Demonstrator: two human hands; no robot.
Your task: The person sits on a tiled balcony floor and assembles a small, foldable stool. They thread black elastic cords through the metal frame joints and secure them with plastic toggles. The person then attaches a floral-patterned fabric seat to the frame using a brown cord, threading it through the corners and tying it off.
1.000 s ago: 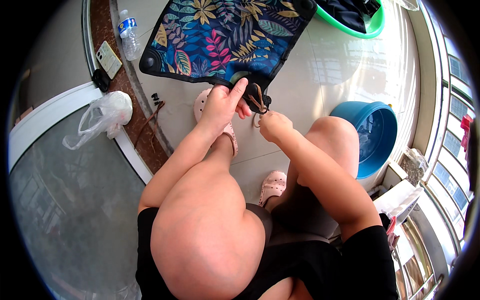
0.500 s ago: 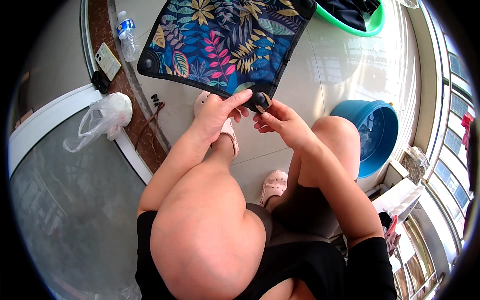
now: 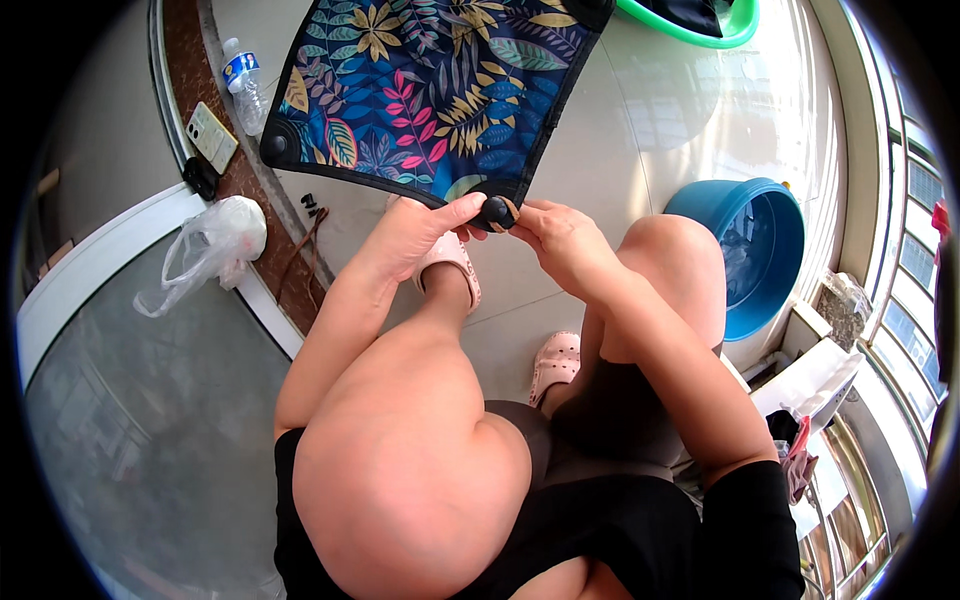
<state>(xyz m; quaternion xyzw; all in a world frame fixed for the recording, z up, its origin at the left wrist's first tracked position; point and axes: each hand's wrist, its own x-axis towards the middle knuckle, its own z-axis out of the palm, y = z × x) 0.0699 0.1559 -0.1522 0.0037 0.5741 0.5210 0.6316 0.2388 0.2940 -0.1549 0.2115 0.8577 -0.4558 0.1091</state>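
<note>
A dark blue fabric piece with a colourful leaf print and black edging spreads out ahead of me. Each visible corner carries a black patch; two of these show a round black knob. My left hand pinches the near right corner, thumb on top beside the black knob. A thin tan strip curves against the right side of that knob. My right hand has its thumb and fingers closed on this strip; its fingertips hide the rest. Both hands are above the floor, just beyond my knees.
A blue basin stands by my right knee, a green basin farther off. Along the left sill lie a plastic bottle, phone, white plastic bag, small black pieces and brown cord.
The fabric and both hands have shifted slightly left in the picture. My right fingers have come up closer to the knob, covering more of the tan strip.
</note>
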